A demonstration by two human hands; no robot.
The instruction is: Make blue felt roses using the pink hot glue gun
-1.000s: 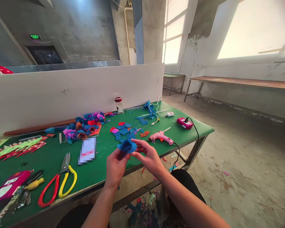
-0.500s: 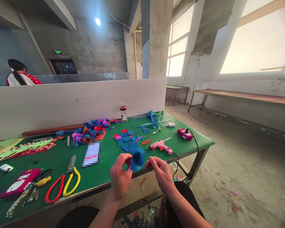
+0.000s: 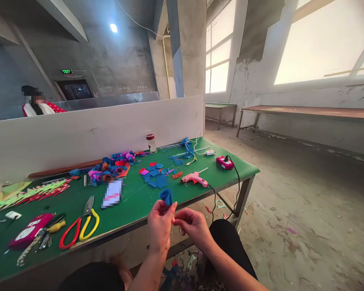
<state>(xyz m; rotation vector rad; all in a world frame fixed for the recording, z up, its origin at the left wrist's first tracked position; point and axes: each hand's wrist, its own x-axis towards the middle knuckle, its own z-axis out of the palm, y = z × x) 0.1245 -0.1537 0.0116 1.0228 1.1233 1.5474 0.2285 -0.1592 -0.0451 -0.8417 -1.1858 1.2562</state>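
A blue paper flower (image 3: 166,196) stands up from the closed fingers of my left hand (image 3: 159,228), just off the table's front edge. My right hand (image 3: 194,228) is pinched shut, its fingertips close against the left thumb below the flower. Whatever lies between the right fingertips is too small or hidden to make out. Beyond my hands lie blue paper pieces (image 3: 159,181) and a pink glue gun (image 3: 194,178) with its cord hanging over the edge. Scissors (image 3: 84,224) with one red and one yellow handle rest to the left.
The green table (image 3: 133,218) also carries a pile of paper flowers (image 3: 111,167), a red-lidded jar (image 3: 151,143), a magenta power box (image 3: 225,162), a second such box (image 3: 32,231) and keys (image 3: 45,241). A white partition (image 3: 109,125) runs behind, with a person (image 3: 38,103) beyond it.
My hands have come together: the right has moved left to the left thumb, and the flower has turned more upright. The view has shifted slightly, and the person beyond the partition has turned.
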